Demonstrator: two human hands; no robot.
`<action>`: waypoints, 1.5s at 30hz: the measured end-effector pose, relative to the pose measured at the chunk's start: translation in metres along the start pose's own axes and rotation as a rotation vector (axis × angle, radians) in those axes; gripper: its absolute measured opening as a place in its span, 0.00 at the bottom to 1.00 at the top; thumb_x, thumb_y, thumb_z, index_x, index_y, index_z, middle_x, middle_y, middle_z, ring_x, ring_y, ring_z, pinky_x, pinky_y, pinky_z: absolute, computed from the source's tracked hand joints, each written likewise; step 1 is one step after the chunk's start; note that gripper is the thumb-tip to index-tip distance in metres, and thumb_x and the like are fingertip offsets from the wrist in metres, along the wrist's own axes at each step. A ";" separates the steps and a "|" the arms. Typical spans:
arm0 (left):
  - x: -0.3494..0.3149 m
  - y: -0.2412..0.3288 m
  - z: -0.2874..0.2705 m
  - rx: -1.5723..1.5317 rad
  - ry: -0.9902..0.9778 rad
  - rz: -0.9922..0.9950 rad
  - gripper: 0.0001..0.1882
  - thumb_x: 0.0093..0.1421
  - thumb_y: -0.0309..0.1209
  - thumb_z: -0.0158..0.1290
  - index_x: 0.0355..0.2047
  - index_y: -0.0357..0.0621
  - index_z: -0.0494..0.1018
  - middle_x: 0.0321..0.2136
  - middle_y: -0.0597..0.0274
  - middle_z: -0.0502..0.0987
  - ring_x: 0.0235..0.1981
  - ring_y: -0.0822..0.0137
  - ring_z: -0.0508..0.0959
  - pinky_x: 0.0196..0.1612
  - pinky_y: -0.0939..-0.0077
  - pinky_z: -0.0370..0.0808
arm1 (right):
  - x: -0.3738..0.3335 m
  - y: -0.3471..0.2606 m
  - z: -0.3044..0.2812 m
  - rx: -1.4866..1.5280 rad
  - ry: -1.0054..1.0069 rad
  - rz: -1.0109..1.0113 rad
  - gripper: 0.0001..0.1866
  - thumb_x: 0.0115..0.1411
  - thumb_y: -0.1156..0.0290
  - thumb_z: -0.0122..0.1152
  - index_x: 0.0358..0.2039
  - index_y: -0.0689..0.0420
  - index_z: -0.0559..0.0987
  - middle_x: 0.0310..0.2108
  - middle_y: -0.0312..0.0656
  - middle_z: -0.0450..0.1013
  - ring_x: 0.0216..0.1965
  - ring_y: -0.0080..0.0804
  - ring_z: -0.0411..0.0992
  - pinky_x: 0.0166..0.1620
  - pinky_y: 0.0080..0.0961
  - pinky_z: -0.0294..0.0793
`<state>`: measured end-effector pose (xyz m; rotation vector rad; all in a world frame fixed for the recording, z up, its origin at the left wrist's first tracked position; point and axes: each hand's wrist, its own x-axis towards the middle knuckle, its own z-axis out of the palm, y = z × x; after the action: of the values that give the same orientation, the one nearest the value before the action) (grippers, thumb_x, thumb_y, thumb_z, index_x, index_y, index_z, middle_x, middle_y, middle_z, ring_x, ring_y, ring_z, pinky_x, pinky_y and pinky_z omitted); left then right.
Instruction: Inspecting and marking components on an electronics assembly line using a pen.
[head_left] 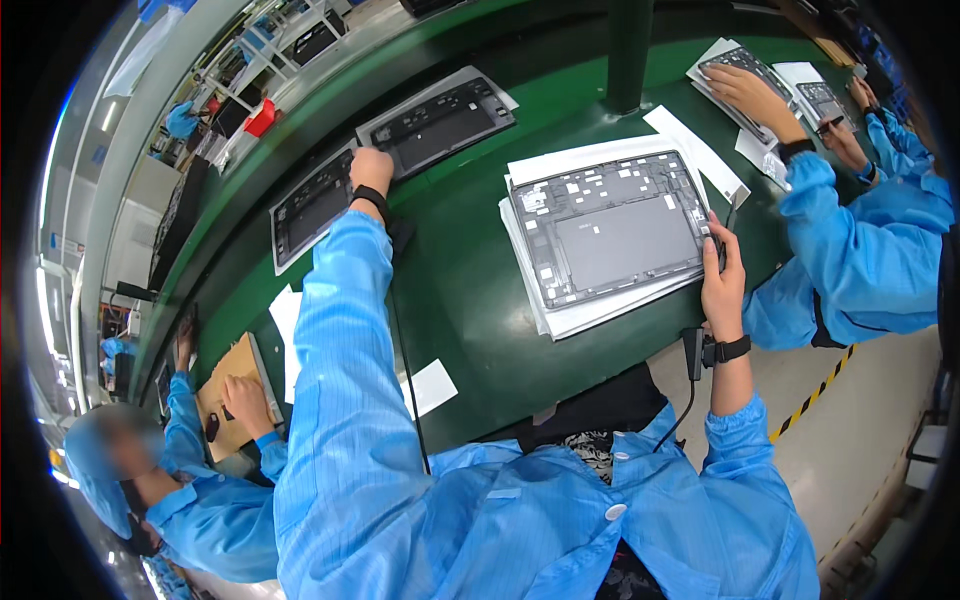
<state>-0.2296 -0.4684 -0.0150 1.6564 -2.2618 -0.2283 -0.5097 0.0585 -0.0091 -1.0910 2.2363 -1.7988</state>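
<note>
Device casing (640,279) with grey panel (640,246) inside

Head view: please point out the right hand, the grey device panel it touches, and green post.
Right hand (724,287), head view: its middle.
Grey device panel (635,252), head view: plain central area.
Green post (629,58), head view: its shaft.

L hand (372,172) curled near the adjacent ends of 2 dark housings (440,128), set on white backing, far side of green worktop (460,270); grip unclear. R hand (726,275) at R edge of open tablet housing (628,235), which lies flat on stack of white sheets (600,309). Co-worker on R (870,280): 1 hand over another unit (755,65). Co-worker on L (215,525): hand at cardboard pc (225,380).
</note>
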 end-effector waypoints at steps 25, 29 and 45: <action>-0.286 0.200 -0.047 -0.559 -0.036 -0.009 0.15 0.65 0.34 0.46 0.39 0.31 0.69 0.35 0.38 0.78 0.39 0.42 0.78 0.43 0.55 0.74 | -0.004 -0.002 -0.007 0.106 0.058 -0.024 0.12 0.66 0.74 0.48 0.48 0.62 0.74 0.54 0.48 0.73 0.57 0.36 0.69 0.59 0.28 0.63; -0.286 0.204 -0.040 -0.552 -0.019 0.047 0.10 0.58 0.31 0.55 0.31 0.33 0.75 0.33 0.47 0.78 0.38 0.47 0.76 0.45 0.61 0.72 | 0.000 0.012 -0.008 0.112 0.157 -0.012 0.12 0.66 0.76 0.48 0.47 0.63 0.74 0.53 0.47 0.74 0.52 0.33 0.71 0.57 0.26 0.65; -0.204 0.196 -0.011 -0.444 -0.096 0.210 0.32 0.54 0.42 0.59 0.51 0.26 0.70 0.46 0.35 0.75 0.51 0.44 0.74 0.54 0.60 0.70 | 0.003 0.003 -0.010 -0.035 0.250 0.004 0.10 0.62 0.77 0.52 0.42 0.61 0.78 0.38 0.49 0.79 0.40 0.39 0.78 0.44 0.28 0.74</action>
<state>-0.3459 -0.2134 0.0232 1.1959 -2.2220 -0.7123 -0.5180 0.0651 -0.0080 -0.9100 2.4106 -2.0015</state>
